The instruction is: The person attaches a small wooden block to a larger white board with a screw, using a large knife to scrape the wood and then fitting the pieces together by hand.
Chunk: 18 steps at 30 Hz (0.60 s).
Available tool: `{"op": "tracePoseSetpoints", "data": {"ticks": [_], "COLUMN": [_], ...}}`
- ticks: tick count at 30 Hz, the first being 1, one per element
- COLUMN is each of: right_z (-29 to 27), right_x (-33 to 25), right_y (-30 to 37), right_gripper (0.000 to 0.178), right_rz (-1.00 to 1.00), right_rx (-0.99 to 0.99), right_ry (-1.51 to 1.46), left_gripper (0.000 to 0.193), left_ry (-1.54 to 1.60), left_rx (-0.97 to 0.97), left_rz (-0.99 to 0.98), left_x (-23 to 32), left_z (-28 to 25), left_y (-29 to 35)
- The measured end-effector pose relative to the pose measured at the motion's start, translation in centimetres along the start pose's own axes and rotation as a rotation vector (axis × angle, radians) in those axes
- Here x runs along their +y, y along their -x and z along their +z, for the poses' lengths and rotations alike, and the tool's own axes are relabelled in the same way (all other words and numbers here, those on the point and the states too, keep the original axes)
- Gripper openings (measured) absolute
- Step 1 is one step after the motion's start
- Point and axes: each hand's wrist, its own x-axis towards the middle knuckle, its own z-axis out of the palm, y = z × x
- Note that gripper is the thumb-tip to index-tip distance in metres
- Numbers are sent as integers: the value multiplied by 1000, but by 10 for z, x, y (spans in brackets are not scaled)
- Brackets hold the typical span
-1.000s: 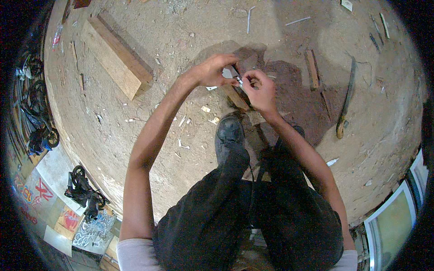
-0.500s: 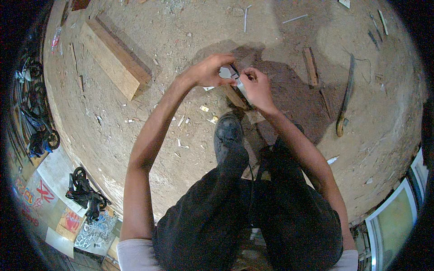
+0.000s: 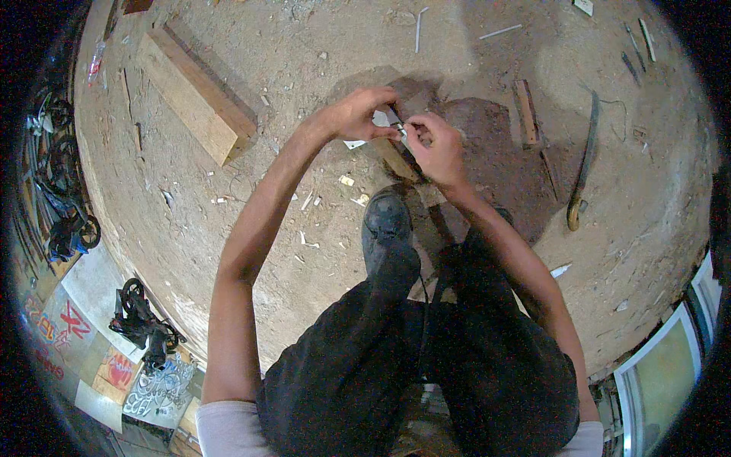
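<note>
Both hands are close together above the ground, just beyond my left shoe. My left hand [image 3: 364,114] curls its fingers and thumb round a small pale flat piece [image 3: 381,119] with a dark strip along its right side. The kind of piece is too small to tell. My right hand [image 3: 435,148] is beside it, thumb and fingers pinched together at the right end of the piece; a tiny bright bit shows at the fingertips. Beneath the hands lies a short wooden block [image 3: 397,161] with a dark edge, partly hidden by my right hand.
A thick wooden beam [image 3: 194,95] lies at the left. On the right are a narrow wooden strip [image 3: 525,114] and a long curved tool [image 3: 585,164]. My left shoe [image 3: 387,221] stands near the block. Dark wheeled items [image 3: 145,324] and a pale-framed panel [image 3: 662,381] flank me.
My right hand has shifted slightly and turned. The light grey strip that ran along its fingers no longer shows there. My left hand has stayed almost in place.
</note>
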Motion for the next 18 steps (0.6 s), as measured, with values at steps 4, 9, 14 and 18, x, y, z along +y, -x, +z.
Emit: {"op": "tracePoseSetpoints", "data": {"ticks": [4, 9, 14, 18], "right_z": [4, 11, 12, 10], "right_x": [-2, 6, 5, 6], "right_y": [0, 2, 1, 2], "right_gripper": [14, 15, 13, 15], "right_rz": [129, 342, 498, 521], "right_rx": [69, 85, 81, 83], "right_ry": [-58, -293, -429, -453], "left_gripper": [39, 37, 38, 38], "left_ry": [-14, -77, -128, -124], "left_rx": [-75, -46, -25, 107], "left_rz": [-57, -75, -98, 54], "left_x": [3, 11, 7, 14], "left_z": [-3, -4, 1, 1], "left_y": [1, 4, 9, 9]}}
